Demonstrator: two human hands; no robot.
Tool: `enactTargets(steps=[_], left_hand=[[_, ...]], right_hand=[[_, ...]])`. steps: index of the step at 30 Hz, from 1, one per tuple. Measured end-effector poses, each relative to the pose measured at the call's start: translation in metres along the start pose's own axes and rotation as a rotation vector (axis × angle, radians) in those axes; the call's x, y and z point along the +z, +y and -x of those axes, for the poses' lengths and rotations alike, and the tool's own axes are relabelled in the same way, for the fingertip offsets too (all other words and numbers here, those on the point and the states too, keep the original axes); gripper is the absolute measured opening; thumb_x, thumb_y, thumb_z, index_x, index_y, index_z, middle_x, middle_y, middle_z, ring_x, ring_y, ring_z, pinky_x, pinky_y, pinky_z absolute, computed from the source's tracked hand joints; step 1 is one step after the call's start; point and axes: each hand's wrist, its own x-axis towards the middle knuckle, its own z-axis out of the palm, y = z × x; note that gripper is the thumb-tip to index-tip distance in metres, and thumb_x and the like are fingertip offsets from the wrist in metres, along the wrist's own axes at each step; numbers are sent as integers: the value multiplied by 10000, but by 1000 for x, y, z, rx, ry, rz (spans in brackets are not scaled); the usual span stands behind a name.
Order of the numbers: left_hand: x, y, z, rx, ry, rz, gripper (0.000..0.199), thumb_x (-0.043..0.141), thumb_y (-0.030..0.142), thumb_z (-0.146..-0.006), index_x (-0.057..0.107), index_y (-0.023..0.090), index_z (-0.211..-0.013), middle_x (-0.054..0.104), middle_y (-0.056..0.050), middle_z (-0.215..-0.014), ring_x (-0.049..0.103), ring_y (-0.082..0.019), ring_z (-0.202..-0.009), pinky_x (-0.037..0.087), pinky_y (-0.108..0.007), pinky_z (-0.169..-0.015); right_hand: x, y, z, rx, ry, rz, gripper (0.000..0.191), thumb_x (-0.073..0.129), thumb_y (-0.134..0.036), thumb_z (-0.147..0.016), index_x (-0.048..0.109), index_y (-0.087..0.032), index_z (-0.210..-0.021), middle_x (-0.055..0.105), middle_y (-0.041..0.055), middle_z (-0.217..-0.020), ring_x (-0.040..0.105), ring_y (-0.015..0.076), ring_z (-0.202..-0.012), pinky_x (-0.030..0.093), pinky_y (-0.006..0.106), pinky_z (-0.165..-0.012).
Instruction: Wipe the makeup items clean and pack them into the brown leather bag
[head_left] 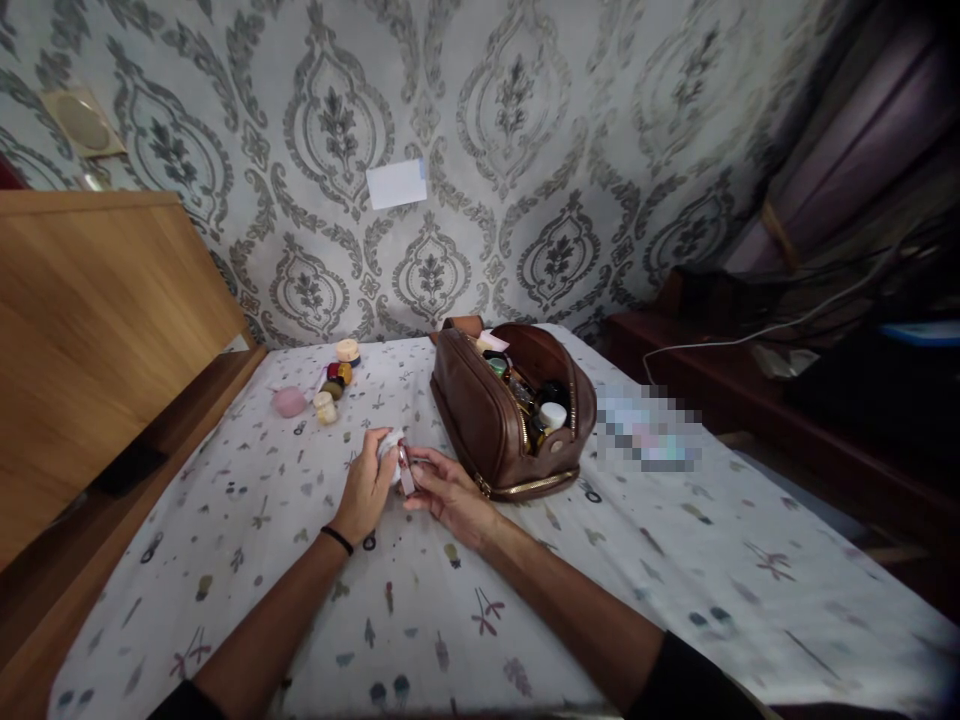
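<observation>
My left hand [367, 482], with a black band at the wrist, is closed on a crumpled white tissue or cloth [391, 440]. Against it, my right hand [448, 488] pinches a small slim container [406, 470] with a pale pink lower part and a reddish upper part; its exact kind is too small to make out. The white cloth touches the container's side. Just right of my hands stands a brown leather toiletry bag [469, 405], unzipped, with jars and bottles inside, among them a white-lidded jar [553, 415].
Several small jars [325, 407] and a pink rounded item [289, 402] sit at the back left of the patterned sheet [442, 620]. A wooden panel [105, 350] borders the left. Right of the bag lies a blurred-out item [651, 430], near a dark ledge with a white cable [720, 345].
</observation>
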Motion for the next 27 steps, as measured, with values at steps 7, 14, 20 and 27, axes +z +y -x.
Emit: enactTargets(steps=[7, 14, 20, 27], left_hand=[[-5, 7, 0, 133, -115, -6, 290, 401, 369, -967, 539, 189, -1148, 675, -56, -1030, 633, -183, -926, 469, -297, -832], [-13, 13, 2, 221, -280, -4, 274, 462, 374, -939, 592, 171, -1071, 674, -30, -858, 596, -149, -708, 444, -250, -672], [-20, 18, 1, 201, -365, 97, 282, 500, 397, -921, 644, 164, -990, 678, -26, -807, 597, -155, -711, 434, -249, -672], [-18, 15, -1, 119, -328, 101, 284, 514, 396, -907, 648, 165, -1004, 680, -23, -814, 582, -150, -697, 433, -248, -653]], right_hand=[[-3, 0, -3, -22, 55, -74, 425, 843, -286, -684, 663, -189, -1056, 677, -9, -803, 640, 99, -664, 578, 234, -640], [-6, -2, -6, -48, 111, -132, 416, 864, -299, -650, 680, -182, -1003, 690, 3, -828, 621, 97, -675, 542, 217, -625], [-3, -1, -7, -75, 123, -139, 378, 854, -305, -656, 680, -193, -971, 688, 3, -863, 620, 116, -742, 538, 247, -678], [0, -3, -7, -35, 117, -154, 326, 874, -314, -633, 675, -154, -836, 623, -24, -739, 581, 77, -632, 512, 186, -563]])
